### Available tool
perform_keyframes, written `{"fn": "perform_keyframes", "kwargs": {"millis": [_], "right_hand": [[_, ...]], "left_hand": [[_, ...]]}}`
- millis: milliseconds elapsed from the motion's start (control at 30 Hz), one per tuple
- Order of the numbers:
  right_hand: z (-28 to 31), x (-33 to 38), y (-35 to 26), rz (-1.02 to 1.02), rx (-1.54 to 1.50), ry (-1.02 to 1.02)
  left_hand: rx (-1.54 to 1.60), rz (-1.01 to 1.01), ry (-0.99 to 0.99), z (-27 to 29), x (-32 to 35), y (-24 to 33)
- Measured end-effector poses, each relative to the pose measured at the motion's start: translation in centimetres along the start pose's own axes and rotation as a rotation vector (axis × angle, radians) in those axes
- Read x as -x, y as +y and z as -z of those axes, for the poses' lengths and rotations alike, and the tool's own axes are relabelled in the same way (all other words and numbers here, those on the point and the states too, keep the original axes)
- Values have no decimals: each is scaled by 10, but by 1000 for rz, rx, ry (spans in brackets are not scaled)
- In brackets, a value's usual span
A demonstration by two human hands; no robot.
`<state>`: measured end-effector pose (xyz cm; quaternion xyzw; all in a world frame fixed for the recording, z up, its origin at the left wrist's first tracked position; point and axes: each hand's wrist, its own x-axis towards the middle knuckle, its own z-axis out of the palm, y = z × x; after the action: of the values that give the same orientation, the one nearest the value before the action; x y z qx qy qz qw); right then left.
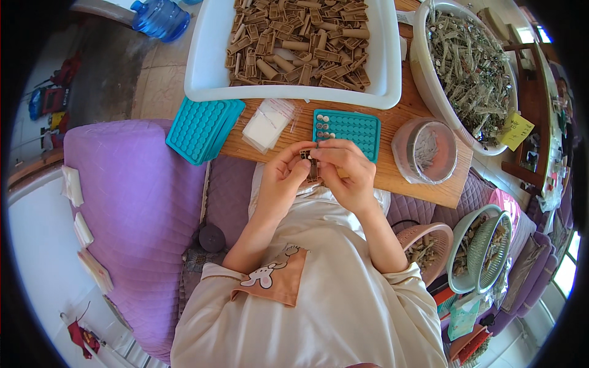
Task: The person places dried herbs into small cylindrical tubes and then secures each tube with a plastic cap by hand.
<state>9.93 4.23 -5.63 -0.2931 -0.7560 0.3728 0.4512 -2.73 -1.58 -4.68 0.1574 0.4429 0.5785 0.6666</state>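
Close to my body, just over the table's near edge, my left hand (283, 178) grips a small brown plastic casing (312, 172) between thumb and fingers. The fingers of my right hand (348, 173) are pinched together at the casing's top end; a tiny pale bit shows by the fingertips, too small to name. Right beyond my hands lies a teal tray (359, 132) with rows of round pockets. Several small round silvery pieces (324, 126) sit in the pockets at its left side.
A white bin (205, 86) of brown casings stands at the back of the wooden table (438, 191). Stacked teal trays (199, 132) and clear plastic bags (269, 126) lie left. A round tub (424, 150) and a large basin (423, 55) of thin metallic parts stand right; baskets (438, 236) sit below.
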Motion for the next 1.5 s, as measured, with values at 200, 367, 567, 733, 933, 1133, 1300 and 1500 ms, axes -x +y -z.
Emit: {"fn": "perform_keyframes", "kwargs": {"millis": [200, 367, 567, 733, 933, 1133, 1300, 1500], "right_hand": [[6, 1, 21, -447, 83, 138], [2, 12, 51, -325, 454, -72], [2, 10, 37, -330, 383, 12], [2, 3, -9, -126, 236, 238], [-3, 10, -12, 156, 278, 202], [-2, 22, -14, 71, 306, 259], [-2, 29, -18, -44, 284, 324], [-8, 35, -20, -77, 270, 404]], "left_hand": [[-160, -11, 25, 0, -1, 4], [-196, -20, 7, 0, -1, 5], [-211, -20, -23, 1, 1, 7], [-231, -19, -35, -2, 3, 7], [-213, -49, -54, -10, 4, 5], [-326, -17, -73, -15, 5, 4], [-452, -73, -86, -20, 5, 5], [-519, -60, -114, -25, 8, 12]]}}
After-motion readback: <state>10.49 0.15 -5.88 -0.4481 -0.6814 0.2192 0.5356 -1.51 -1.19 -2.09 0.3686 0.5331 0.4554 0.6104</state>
